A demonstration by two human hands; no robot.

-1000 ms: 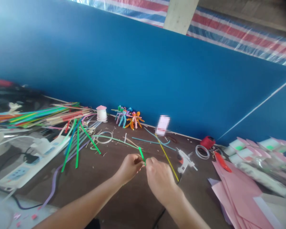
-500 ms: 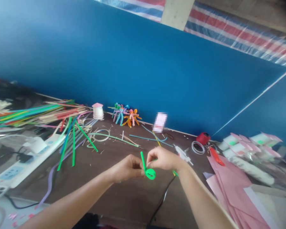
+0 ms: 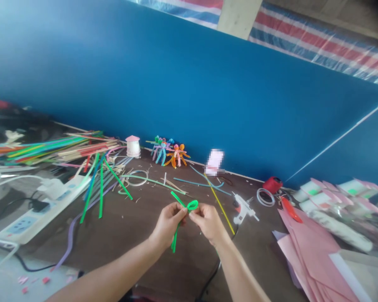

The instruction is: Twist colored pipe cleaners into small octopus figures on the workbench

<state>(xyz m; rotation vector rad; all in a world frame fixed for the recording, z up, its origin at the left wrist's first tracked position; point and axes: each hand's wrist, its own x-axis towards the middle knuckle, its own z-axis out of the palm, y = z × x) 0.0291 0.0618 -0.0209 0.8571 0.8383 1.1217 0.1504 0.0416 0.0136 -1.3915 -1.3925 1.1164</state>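
Observation:
My left hand [image 3: 168,224] and my right hand [image 3: 209,224] are close together over the dark wooden tabletop [image 3: 122,256], both pinching a green craft strip [image 3: 192,205]. The strip is bent into a small loop above my fingers, and its two tails cross, one running up-left and one hanging down. A yellow strip [image 3: 219,205] lies just right of my right hand, near a white hot glue gun [image 3: 243,209]. Several loose green strips [image 3: 101,193] lie to the left of my left hand.
A heap of multicoloured sticks [image 3: 50,149] and a white power strip [image 3: 40,214] with a black cable are at left. Small twisted figures [image 3: 170,155] stand by the blue wall [image 3: 176,84]. Pink paper sheets [image 3: 315,251] and packets [image 3: 334,195] fill the right.
The green loop has moved from below my fingers to above them, and the tails now cross. My right hand has come back beside my left after rising away to the right.

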